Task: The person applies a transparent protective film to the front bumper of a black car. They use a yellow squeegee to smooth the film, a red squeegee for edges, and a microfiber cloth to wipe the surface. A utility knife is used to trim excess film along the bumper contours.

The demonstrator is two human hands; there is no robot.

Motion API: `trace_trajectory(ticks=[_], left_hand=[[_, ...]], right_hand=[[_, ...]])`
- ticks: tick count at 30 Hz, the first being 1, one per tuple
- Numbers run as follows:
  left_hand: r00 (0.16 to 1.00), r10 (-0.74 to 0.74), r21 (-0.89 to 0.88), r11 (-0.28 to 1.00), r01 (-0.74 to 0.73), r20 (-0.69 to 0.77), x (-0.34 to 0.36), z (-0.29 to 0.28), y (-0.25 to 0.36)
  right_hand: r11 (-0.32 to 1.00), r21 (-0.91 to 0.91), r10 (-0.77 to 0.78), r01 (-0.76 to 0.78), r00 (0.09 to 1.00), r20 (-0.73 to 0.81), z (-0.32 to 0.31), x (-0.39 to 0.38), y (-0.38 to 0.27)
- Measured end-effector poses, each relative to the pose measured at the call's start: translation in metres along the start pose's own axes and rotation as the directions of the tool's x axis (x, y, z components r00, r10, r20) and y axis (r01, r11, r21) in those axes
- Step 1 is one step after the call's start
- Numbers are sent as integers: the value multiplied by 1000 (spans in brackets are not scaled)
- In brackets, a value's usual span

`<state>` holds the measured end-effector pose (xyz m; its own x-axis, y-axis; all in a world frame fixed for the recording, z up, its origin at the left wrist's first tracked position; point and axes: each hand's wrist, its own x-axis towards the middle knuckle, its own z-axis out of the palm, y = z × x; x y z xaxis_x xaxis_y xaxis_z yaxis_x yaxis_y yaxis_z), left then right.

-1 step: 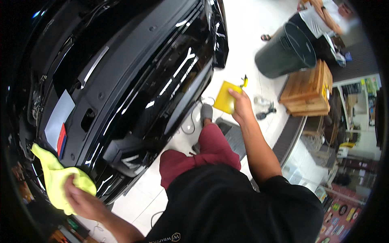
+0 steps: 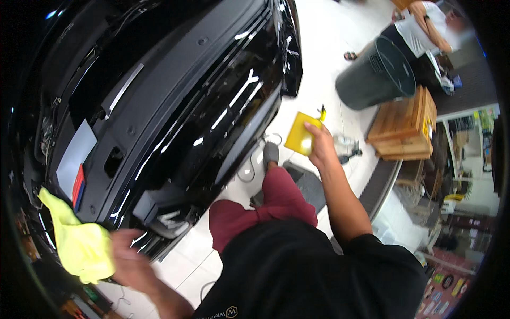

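Observation:
My right hand [image 2: 321, 146] is closed around one edge of a flat yellow square squeegee card [image 2: 304, 133], held out over the floor with the thumb on top. At the lower left, a bright yellow-green cloth [image 2: 82, 247] lies draped over the front corner of a black car [image 2: 175, 101]. Close beside the cloth's right edge is my left hand [image 2: 130, 263], its fingers smeared by motion. Whether they still touch the cloth I cannot make out. A white sheet [image 2: 77, 154] and a red and blue flat piece [image 2: 78, 186] rest on the car's black trim just above the cloth.
A dark green bin [image 2: 366, 74] and a wooden crate [image 2: 401, 127] stand at the upper right. Near them a person in a white top [image 2: 425, 29] has folded arms. A spray bottle [image 2: 348, 149] lies on the white floor, and a dark step platform [image 2: 303, 186] is by my feet.
My left hand has shifted right, from on top of the cloth to its edge. The cloth stays on the car. The squeegee card in my right hand appears slightly lower.

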<state>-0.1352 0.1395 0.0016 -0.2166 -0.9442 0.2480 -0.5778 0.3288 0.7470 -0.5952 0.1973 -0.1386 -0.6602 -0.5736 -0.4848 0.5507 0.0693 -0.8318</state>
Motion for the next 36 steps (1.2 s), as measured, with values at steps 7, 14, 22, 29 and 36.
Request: trace_trajectory(ticks=[7,14,22,29,36], left_hand=[[917,-6,-912,-106,396,399,-24,298,29],[972,-234,-980,-198,-38,10,-6,342,52],[851,-504,-944,-186,-272,-146,28,350,71],[783,-602,-966,-72,-250,-158,27,359,87],[758,-632,-973,-22,-228,-163,33,367,85]], right_hand=[[984,-23,-134,179,809,573,23,64,-41],[978,202,-208,58,404,891,-10,90,19],[983,145,-100,-112,337,936,-86,92,12],[981,152,-103,-122,339,935,-120,108,-3],[982,163,-115,-94,385,916,-134,116,-5]])
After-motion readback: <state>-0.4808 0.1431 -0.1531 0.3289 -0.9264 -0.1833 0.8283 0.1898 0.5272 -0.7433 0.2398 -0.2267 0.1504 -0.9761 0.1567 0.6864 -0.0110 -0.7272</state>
